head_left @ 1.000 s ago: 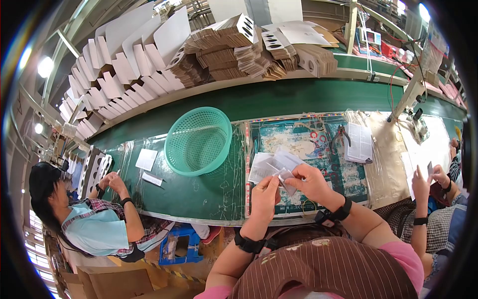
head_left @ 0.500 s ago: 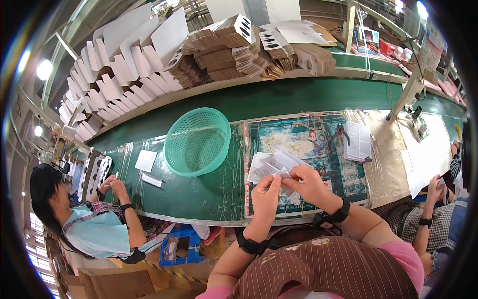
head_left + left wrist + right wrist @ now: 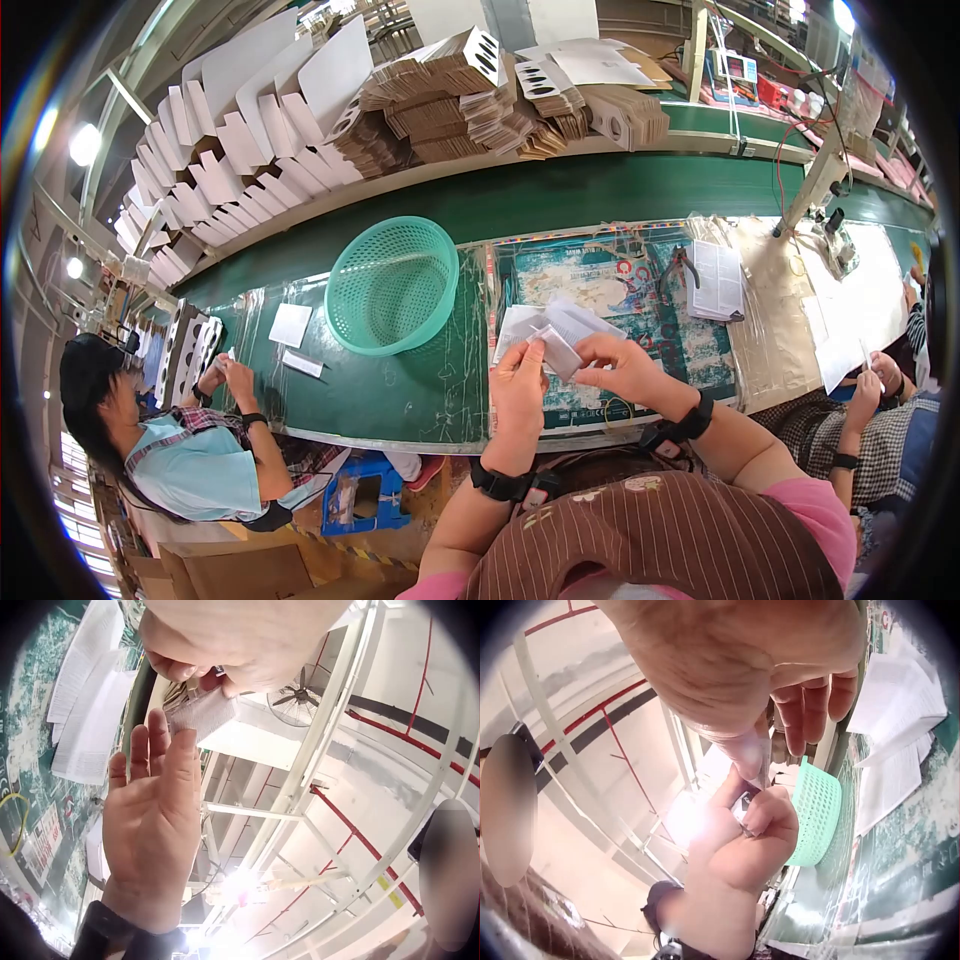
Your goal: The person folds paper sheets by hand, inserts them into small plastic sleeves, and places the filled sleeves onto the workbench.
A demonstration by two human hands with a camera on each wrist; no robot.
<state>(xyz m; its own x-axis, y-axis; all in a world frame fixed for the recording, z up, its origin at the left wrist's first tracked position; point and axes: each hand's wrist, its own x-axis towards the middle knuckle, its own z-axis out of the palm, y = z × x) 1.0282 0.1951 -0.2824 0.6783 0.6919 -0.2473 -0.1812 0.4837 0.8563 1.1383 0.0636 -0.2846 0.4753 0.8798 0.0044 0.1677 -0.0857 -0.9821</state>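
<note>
Between my hands, above the near edge of the bench, is a small folded paper leaflet [image 3: 560, 352] covered in fine print. My left hand [image 3: 517, 390] pinches one end with thumb and curled index finger, a grip that also shows in the right wrist view. At the other end is my right hand [image 3: 635, 372]; its thumb lies on the paper [image 3: 204, 712] in the left wrist view, with the index finger at the paper's edge and the other fingers spread out. Loose printed leaflets [image 3: 585, 318] lie fanned on the bench just beyond.
A green plastic basket [image 3: 392, 290] stands to the left. Pliers [image 3: 682, 265] and a leaflet stack [image 3: 715, 280] lie to the right. Cardboard inserts [image 3: 430, 110] fill the back shelf. One person [image 3: 190, 440] works at left, another [image 3: 880, 430] at right.
The folded leaflet has turned and shows a larger flat side. My left hand has shifted slightly left, and my right hand's fingers have spread out.
</note>
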